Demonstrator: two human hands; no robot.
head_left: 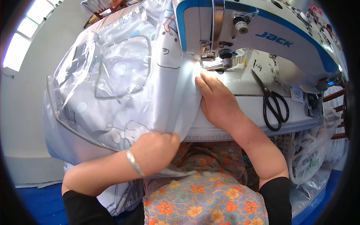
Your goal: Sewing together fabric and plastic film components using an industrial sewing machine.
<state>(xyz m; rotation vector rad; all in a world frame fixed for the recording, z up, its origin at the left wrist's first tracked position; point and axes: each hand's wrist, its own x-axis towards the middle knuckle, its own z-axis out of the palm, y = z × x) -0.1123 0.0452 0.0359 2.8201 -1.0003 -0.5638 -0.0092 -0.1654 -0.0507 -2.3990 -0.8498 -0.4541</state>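
One pale cloth (123, 108) at the needle end of a sewing machine (273, 26)

The cloth takes up the most room, spread over the left side and bending down toward the person's lap. It is whitish with cartoon line drawings, a shiny clear layer over much of it and a dark-edged patch (123, 67) near its upper middle. Its right-hand edge runs up to the brightly lit foot of the machine; glare hides whether the needle is in it.

The sewing machine, white with blue trim, stands across the upper right. Below its arm is the white table (258, 105), with a ruler strip (210, 135) along the front edge. The person wears a flowered apron (202, 202), and a see-through plastic bag (311, 153) hangs at the table's right end.

The left hand (155, 150) is closed in a fist on the cloth's near edge, well short of the machine. The right hand (217, 97) lies palm down, fingers reaching forward and close together, with the tips at the cloth's edge just before the foot; its underside is hidden, so I cannot tell whether it pinches anything.

Black-handled scissors (267, 92) lie on the table to the right of that hand, points away from the person. Smaller again are a silvery bracelet (134, 163) on the left wrist and the metal foot (217, 66) itself.
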